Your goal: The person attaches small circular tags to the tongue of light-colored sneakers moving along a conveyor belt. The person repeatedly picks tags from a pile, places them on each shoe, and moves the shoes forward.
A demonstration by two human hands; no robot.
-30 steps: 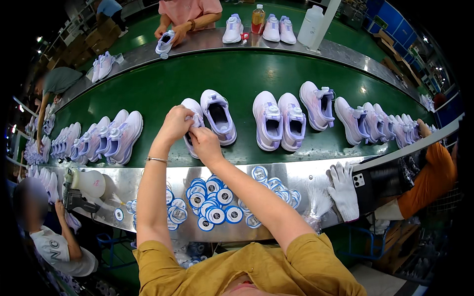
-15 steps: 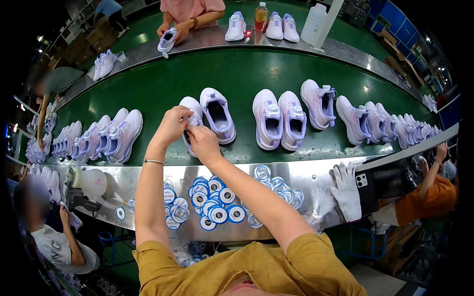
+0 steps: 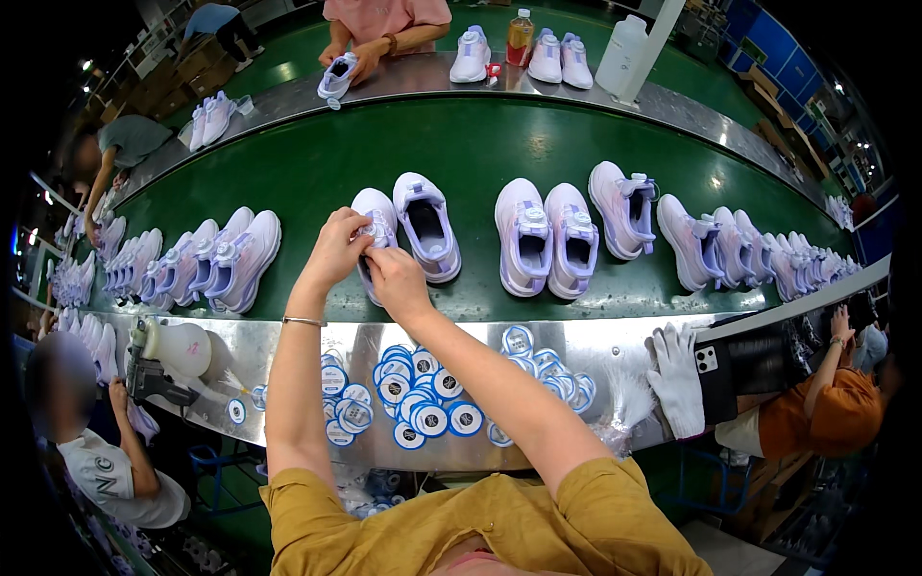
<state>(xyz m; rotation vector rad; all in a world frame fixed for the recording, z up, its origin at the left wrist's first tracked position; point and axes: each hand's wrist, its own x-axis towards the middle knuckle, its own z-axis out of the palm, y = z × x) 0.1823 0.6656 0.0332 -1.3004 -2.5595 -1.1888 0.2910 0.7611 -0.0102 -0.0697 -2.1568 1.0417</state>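
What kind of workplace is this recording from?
Most likely a shoe factory assembly line. Rows of identical lilac sneakers ride a green conveyor belt, a pile of round blue-and-white tags lies on the steel ledge, and other workers sit alongside.

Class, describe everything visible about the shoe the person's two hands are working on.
The shoe is a white and pale lilac trainer, seemingly of soft fabric. It lies on the green belt, toe pointing away, beside a matching shoe. The left hand and right hand both grip its tongue area, hiding its heel end.
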